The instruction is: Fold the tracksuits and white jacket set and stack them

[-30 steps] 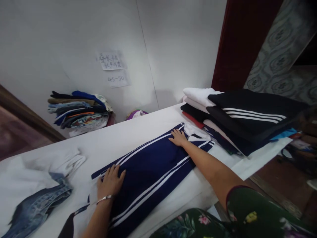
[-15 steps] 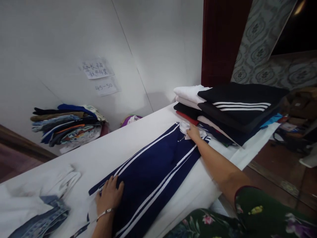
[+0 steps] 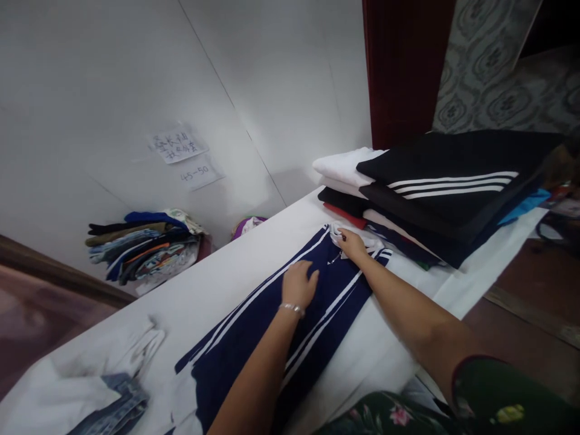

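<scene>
Left hand [image 3: 299, 283] lies flat, fingers together, on the navy striped garment [image 3: 272, 326]. Right hand [image 3: 351, 243] pinches its white collar [image 3: 338, 231], beside the folded stack [image 3: 435, 193]

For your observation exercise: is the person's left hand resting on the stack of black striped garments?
No, the left hand lies flat on the navy striped garment, well apart from the black stack.

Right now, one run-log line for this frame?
left hand: flat on navy striped garment | right hand: at its white end, grip unclear | garment: lying on white table | folded stack: beyond right hand
</scene>
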